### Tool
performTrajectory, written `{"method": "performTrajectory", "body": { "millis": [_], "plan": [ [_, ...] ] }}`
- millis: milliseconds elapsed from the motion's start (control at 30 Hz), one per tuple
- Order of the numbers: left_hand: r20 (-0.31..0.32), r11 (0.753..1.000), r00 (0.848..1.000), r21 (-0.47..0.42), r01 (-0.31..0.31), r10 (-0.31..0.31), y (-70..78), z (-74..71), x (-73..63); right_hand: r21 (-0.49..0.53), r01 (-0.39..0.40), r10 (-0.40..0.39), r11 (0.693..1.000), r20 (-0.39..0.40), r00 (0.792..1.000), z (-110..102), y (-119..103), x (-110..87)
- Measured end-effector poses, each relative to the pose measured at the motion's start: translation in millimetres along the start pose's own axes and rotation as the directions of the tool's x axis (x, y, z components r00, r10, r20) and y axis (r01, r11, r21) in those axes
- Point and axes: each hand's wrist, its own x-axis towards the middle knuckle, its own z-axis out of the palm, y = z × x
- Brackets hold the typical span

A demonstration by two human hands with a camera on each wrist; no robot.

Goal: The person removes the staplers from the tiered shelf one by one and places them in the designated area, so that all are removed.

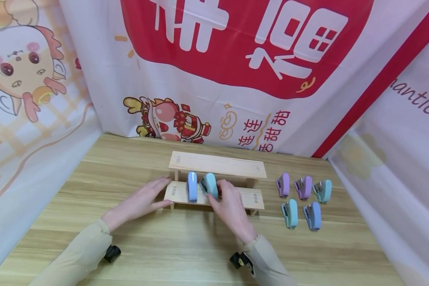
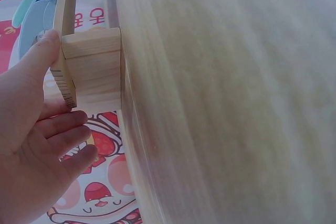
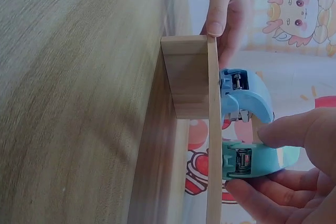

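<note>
A two-tier wooden shelf [image 1: 251, 198] stands on the table, and two staplers are on its lower board. My right hand [image 1: 232, 206] holds the teal stapler [image 1: 211, 185] between thumb and fingers, its base at the board in the right wrist view. Just left of it, the blue stapler [image 1: 192, 187] stands upright, apart from both hands. At the shelf's left end is my left hand [image 1: 141, 200], fingers mostly extended. Its thumb [image 2: 43, 51] touches the lower board's edge in the left wrist view; part of its index finger is hidden behind the board.
Right of the shelf, more staplers stand on the wooden table [image 1: 157, 246]: two purple [image 1: 283, 185], two teal [image 1: 290, 213] and one blue [image 1: 312, 216]. The shelf's upper board [image 1: 218, 165] rises behind the lower one. Printed cloth [image 1: 103, 71] hangs around the table's back and sides.
</note>
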Motion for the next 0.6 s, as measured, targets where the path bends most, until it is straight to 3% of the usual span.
{"method": "performTrajectory", "body": {
  "millis": [233,600],
  "plan": [
    [0.0,1.0,1.0,-0.008,-0.001,0.001,-0.3,0.7,0.2,0.008,0.001,0.0,1.0,-0.024,1.0,-1.3,2.8,-0.3],
    [-0.003,1.0,1.0,-0.005,-0.007,0.007,-2.0,1.5,1.2,0.018,-0.078,0.078,0.997,-0.006,0.997,-10.3,9.2,-3.7]
  ]
}}
